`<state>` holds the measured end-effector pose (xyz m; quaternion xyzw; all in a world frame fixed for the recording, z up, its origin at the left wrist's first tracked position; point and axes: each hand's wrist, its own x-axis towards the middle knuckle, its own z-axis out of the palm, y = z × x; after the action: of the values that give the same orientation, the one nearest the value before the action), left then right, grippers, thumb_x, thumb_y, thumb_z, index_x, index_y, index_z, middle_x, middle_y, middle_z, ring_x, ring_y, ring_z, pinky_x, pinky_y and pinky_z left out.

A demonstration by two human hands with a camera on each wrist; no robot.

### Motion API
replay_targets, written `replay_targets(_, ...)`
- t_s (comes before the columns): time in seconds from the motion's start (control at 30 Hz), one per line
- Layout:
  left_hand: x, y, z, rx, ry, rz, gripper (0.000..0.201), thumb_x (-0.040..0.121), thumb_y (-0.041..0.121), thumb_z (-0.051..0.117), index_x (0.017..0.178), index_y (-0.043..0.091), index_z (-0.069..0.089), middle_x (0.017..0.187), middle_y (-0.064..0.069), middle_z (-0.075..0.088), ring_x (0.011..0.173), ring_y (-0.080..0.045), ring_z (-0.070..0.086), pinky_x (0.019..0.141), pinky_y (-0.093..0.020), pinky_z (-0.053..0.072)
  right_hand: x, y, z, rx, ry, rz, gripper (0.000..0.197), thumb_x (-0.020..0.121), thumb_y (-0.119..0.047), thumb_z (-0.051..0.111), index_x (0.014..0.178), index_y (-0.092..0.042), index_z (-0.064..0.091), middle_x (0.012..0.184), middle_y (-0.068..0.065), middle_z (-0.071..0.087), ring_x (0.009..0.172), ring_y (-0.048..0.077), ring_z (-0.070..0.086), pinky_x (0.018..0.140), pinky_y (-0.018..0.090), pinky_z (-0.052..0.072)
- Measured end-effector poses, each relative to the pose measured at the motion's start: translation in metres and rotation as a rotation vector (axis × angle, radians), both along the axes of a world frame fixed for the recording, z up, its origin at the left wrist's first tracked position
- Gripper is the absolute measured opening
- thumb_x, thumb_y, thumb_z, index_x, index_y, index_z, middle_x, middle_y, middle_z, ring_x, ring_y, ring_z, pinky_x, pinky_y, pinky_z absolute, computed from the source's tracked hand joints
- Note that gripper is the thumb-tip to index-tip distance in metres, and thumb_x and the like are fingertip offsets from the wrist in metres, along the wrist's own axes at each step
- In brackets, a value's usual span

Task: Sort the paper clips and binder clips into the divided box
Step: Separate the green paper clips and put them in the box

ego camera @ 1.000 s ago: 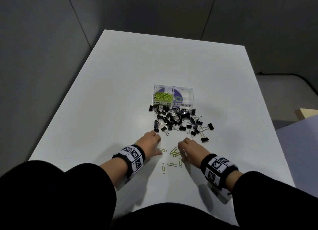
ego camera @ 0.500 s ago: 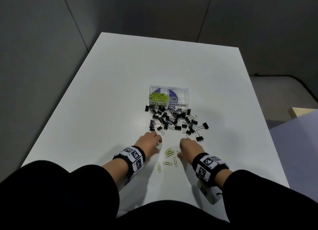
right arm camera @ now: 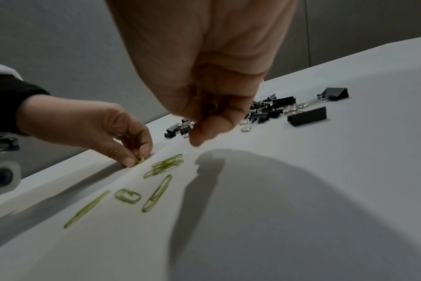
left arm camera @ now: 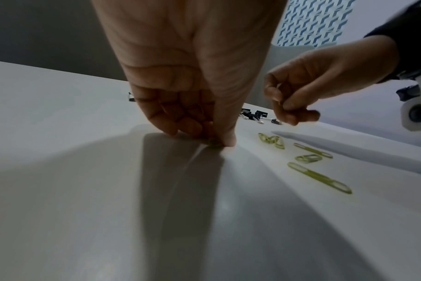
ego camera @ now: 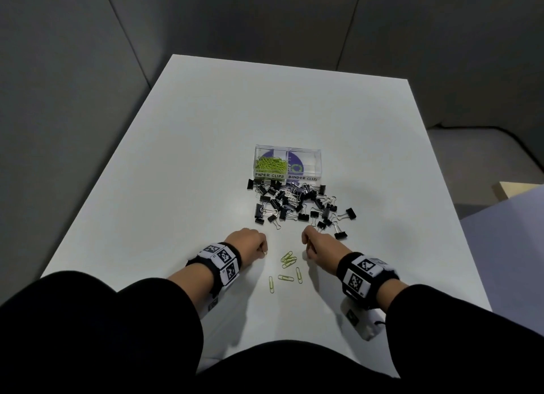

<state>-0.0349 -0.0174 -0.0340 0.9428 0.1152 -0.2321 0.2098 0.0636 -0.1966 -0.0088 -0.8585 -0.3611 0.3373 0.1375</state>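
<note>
The left hand (ego camera: 248, 244) pinches one small yellow-green wire paper clip (right arm camera: 139, 159) at the white table (ego camera: 176, 158), thumb and forefinger closed on it for lifting. The right hand (ego camera: 319, 246) curls around paper clips it has gathered, evidently batching them. Loose paper clips (ego camera: 288, 259) lie between the hands. The clear plastic divided box (ego camera: 319, 164) stands beyond the black binder clips (ego camera: 294, 200), its labelled binder compartment empty.

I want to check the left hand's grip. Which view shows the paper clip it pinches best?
The right wrist view: the green paper clip shows between the left hand's thumb and fingertip at the table. The left wrist view shows only a sliver under the fingers. In the head view it is a tiny glint.
</note>
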Motion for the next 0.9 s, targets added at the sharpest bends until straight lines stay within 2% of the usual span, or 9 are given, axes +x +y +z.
replay_targets(0.07,0.000,-0.001,0.000,0.014,-0.002,-0.032,0.021,0.090,0.014,0.053,0.108,0.011,0.063,0.117,-0.009,0.061,0.113,-0.024,0.053,0.092,-0.032,0.042,-0.004,0.003,-0.002,0.002,0.027,-0.006,0.019,0.095,-0.007,0.034,0.112,-0.010,0.042,0.081,0.004,0.051,0.070,0.019,0.047,0.064,0.029,0.036)
replay_targets(0.13,-0.002,-0.004,0.001,0.026,-0.016,-0.068,0.022,0.090,0.010,0.049,0.107,0.007,0.062,0.117,-0.012,0.057,0.111,-0.028,0.052,0.091,-0.034,0.042,-0.009,0.007,-0.003,-0.016,-0.010,0.063,0.026,0.096,-0.019,0.041,0.121,-0.013,0.044,0.097,0.004,0.052,0.084,0.021,0.052,0.075,0.032,0.041)
replay_targets(0.2,-0.004,-0.007,0.001,0.056,-0.042,-0.107,0.022,0.090,0.007,0.045,0.104,0.004,0.061,0.115,-0.013,0.054,0.108,-0.030,0.052,0.087,-0.037,0.043,-0.012,0.010,-0.005,-0.040,-0.078,0.180,0.034,0.092,-0.028,0.052,0.122,-0.014,0.048,0.118,0.006,0.048,0.096,0.027,0.057,0.084,0.035,0.045)
replay_targets(0.27,-0.006,-0.008,0.001,0.101,-0.052,-0.135,0.022,0.092,0.009,0.043,0.106,0.005,0.059,0.113,-0.013,0.056,0.106,-0.030,0.053,0.083,-0.036,0.044,-0.014,0.012,-0.010,-0.059,-0.122,0.285,0.038,0.087,-0.024,0.060,0.122,-0.013,0.050,0.126,0.007,0.045,0.098,0.031,0.059,0.082,0.034,0.046)
replay_targets(0.37,-0.008,-0.008,0.001,0.097,-0.025,-0.132,0.027,0.094,0.009,0.042,0.117,0.008,0.055,0.119,-0.012,0.055,0.110,-0.028,0.053,0.087,-0.035,0.043,-0.017,0.018,-0.014,-0.085,-0.202,0.384,0.033,0.086,-0.009,0.057,0.119,-0.010,0.051,0.123,0.010,0.048,0.096,0.032,0.059,0.076,0.035,0.045)
replay_targets(0.47,-0.011,-0.006,0.002,0.072,-0.033,-0.152,0.031,0.097,0.009,0.039,0.125,0.008,0.052,0.125,-0.012,0.050,0.109,-0.030,0.056,0.088,-0.036,0.043,-0.017,0.023,-0.011,-0.123,-0.232,0.393,0.024,0.089,-0.005,0.047,0.113,-0.009,0.052,0.117,0.012,0.054,0.101,0.031,0.057,0.081,0.037,0.045)
replay_targets(0.57,-0.013,-0.004,0.002,0.041,-0.043,-0.131,0.032,0.095,0.006,0.039,0.123,0.010,0.052,0.125,-0.010,0.053,0.111,-0.028,0.055,0.090,-0.034,0.042,-0.016,0.028,-0.011,-0.177,-0.267,0.408,0.023,0.092,-0.008,0.043,0.113,-0.006,0.053,0.117,0.014,0.055,0.103,0.032,0.057,0.082,0.039,0.045)
replay_targets(0.7,-0.017,-0.010,0.004,-0.021,-0.063,-0.130,0.034,0.092,0.002,0.041,0.124,0.010,0.049,0.126,-0.010,0.054,0.116,-0.026,0.050,0.094,-0.033,0.039,-0.018,0.035,-0.012,-0.228,-0.285,0.409,0.025,0.090,-0.008,0.050,0.115,-0.004,0.052,0.119,0.015,0.053,0.103,0.034,0.058,0.081,0.039,0.046)
replay_targets(0.9,-0.028,-0.021,0.004,-0.025,-0.113,-0.225,0.022,0.094,0.017,0.042,0.109,0.007,0.054,0.114,-0.012,0.058,0.106,-0.029,0.052,0.086,-0.033,0.039,-0.016,0.035,-0.015,-0.206,-0.248,0.319,0.023,0.091,-0.009,0.045,0.113,-0.005,0.052,0.119,0.015,0.052,0.104,0.032,0.058,0.084,0.038,0.047)
